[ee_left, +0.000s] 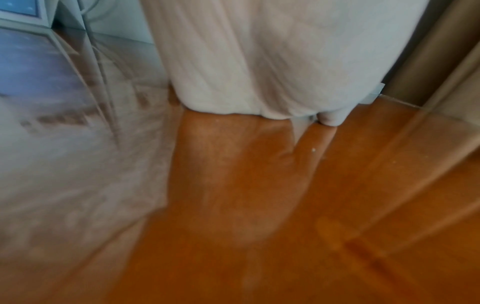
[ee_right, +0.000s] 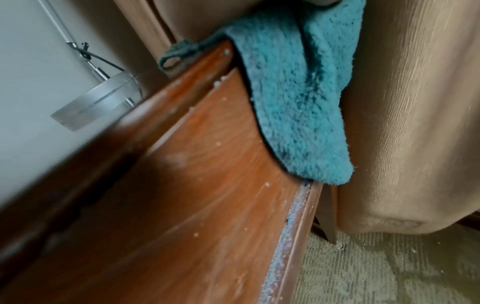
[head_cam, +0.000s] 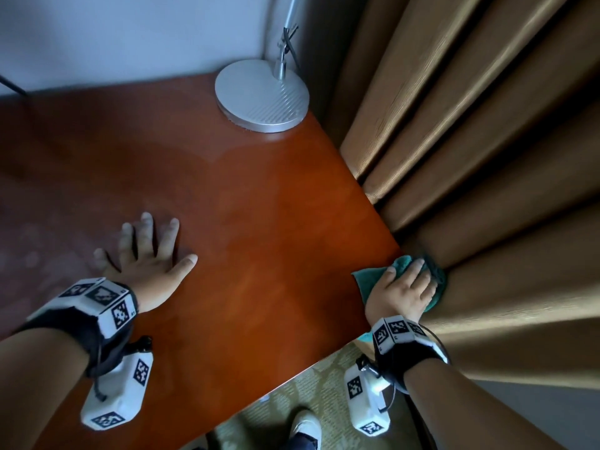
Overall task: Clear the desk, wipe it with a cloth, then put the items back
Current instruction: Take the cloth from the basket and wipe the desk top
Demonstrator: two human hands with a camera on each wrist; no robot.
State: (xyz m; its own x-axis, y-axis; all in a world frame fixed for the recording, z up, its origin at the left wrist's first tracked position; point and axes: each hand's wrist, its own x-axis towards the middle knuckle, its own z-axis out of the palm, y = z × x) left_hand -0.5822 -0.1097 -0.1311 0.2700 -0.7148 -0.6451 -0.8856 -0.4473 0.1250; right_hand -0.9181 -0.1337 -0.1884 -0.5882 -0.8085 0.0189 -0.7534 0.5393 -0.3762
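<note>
Right grip (head_cam: 404, 287) curled over cloth (ee_right: 293, 98), pressing it on worktop (head_cam: 259, 222) right edge, against curtain (head_cam: 487, 157); likely wiping rim. Left grip (head_cam: 147, 254) wide, flat on worktop, likely bracing. Lamp base (head_cam: 261, 95) at far corner, uncleared.

Pale grey wall (head_cam: 130, 34), tan curtain (head_cam: 470, 157) (in deep folds) at right; patterned green carpet (head_cam: 292, 391) below

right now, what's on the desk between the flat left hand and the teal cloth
Nothing: in the head view, only bare reddish-brown wooden desk top lies between the left hand and the fluffy teal cloth under the right hand.
</note>
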